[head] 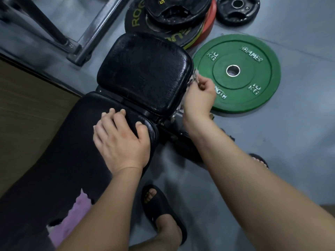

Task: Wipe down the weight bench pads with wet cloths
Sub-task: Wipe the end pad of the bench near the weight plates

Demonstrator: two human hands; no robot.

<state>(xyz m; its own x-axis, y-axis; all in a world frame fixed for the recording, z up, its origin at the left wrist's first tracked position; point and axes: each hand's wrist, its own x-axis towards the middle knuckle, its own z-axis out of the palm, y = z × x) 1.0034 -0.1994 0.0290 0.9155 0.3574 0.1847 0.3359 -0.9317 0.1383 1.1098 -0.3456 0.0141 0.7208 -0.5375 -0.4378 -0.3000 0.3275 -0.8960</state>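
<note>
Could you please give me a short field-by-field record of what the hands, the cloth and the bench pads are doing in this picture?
left hand: rests flat on the back pad, near its upper end
right hand: grips the cloth against the seat pad's right side edge
seat pad: black, textured, shiny in patches
floor: green weight plate beside the seat pad; stack of black plates beyond it
damage: back pad torn lower down, purple foam showing

Floor: we see smooth grey floor point(299, 133).
Green plate: round green rubber weight plate point(241, 86), flat on the floor.
Stack: black iron weight plates point(174, 15) piled over a red one.
Small plate: black disc point(235, 17), apart, right of the stack.
Frame: dark metal tube frame point(94, 31), upper left.
</note>
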